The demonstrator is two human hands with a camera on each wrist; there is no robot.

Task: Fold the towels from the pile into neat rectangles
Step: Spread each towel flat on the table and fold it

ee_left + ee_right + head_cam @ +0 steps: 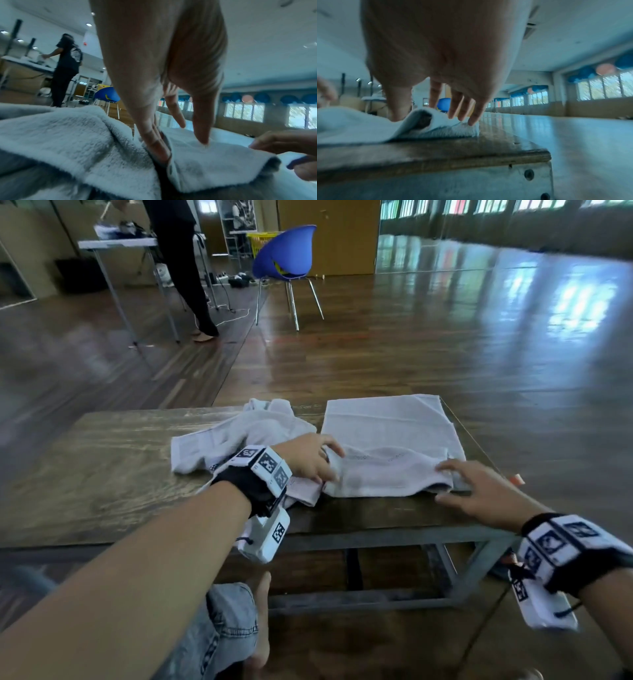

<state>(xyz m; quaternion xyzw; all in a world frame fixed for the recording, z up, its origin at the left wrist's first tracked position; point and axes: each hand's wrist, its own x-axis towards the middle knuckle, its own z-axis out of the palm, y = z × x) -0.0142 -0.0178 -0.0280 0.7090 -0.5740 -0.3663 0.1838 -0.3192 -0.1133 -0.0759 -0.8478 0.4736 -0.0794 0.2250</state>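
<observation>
Wood, dark and worn, makes the top of the low table (102,460), which sits on a grey metal frame and gives a flat bed for folding. On its right half, at about one o'clock from the person, lies the white towel (387,426), spread square with its far part flat and its near edge doubled over into a soft roll; it lies close to the table's right edge, probably so both hands can reach its two ends without stretching. At eleven o'clock, just beside it and touching its left edge, lies the pile (239,436), crumpled and waiting its turn. The left hand (308,455) is at the fold's left end: the left wrist view shows its thumb tucked down between pile and towel and a fingertip set on top, so it appears to pinch that end lightly. The right hand (486,491) is at the fold's right end with its fingers straight and spread; in the right wrist view the thumb is behind the rolled lip and the fingertips touch the flat cloth beyond it, pressing rather than gripping. Holding both ends at once should keep the fold line straight, which a neat rectangle needs. The job looks early: one towel part folded, the pile untouched.
</observation>
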